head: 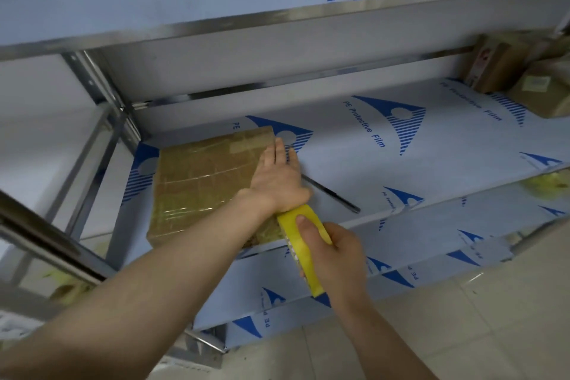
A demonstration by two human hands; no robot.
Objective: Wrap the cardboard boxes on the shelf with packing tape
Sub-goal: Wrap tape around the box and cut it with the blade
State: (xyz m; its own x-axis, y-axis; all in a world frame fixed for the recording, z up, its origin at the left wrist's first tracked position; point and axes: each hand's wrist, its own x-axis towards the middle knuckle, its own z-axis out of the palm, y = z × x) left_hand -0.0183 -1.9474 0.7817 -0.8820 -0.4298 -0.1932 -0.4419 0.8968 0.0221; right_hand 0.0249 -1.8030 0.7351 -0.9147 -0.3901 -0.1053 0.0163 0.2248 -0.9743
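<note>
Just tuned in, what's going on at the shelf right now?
A person is taping a cardboard box on the film-covered shelf. The left hand lies flat on the box's right edge, fingers straight. The right hand grips a yellow packing tape roll at the box's near right corner. Glossy tape already crosses the box's top. A thin dark tool lies on the shelf just right of it; more boxes sit at the far right.

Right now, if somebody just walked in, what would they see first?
The bright yellow roll of packing tape, gripped in the right hand at the shelf's front edge, jumps out first. Just behind it, the left hand lies flat on the right side of a shiny, tape-covered cardboard box, which sits on the shelf with blue-printed film.
</note>
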